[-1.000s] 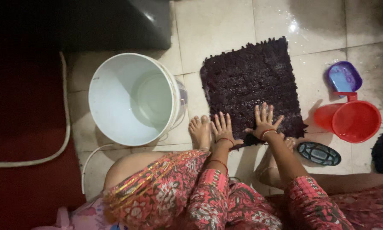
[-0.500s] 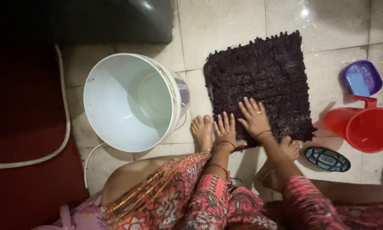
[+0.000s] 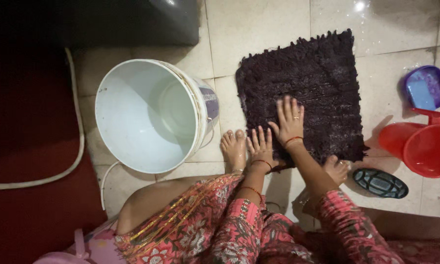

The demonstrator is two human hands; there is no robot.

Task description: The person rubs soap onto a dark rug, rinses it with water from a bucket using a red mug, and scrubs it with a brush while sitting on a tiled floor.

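Since a second ago the right hand [image 3: 289,124] has slid from the mat's near edge, by the right foot, up and leftward onto the pile, closer to the left hand. The view has shifted a little too, so the mat sits higher and further right.

Dark shaggy mat [image 3: 322,83]: lies flat on the pale floor tiles [image 3: 259,29], wet-looking, near edge against the person's feet.

Right hand: palm down, fingers straight and close together, pressed flat on the mat's lower left part. Nothing grasped; released, open palm. Ring on one finger, red bangles at the wrist.

Left hand [image 3: 260,149]: just beside and below the right hand, fingers spread, flat on the mat's near left corner. Also released, holding nothing. Red bangle at the wrist.

Left foot [image 3: 233,146]: bare, immediately left of the left hand, on tile at the mat's edge. Right foot [image 3: 338,168]: below and right of the right hand, toes at the mat's near edge.

White bucket [image 3: 149,115]: well left of the left hand, beyond the left foot, tilted toward the camera, some water inside.

Dark oval scrub brush [image 3: 380,183]: on tile right of the right foot, apart from both hands.

Red mug [image 3: 428,149]: far right of the right hand, handle up. Purple soap dish [image 3: 426,88] above it, with a blue bar inside.

White hose [image 3: 78,146]: curves along the floor left of the bucket.
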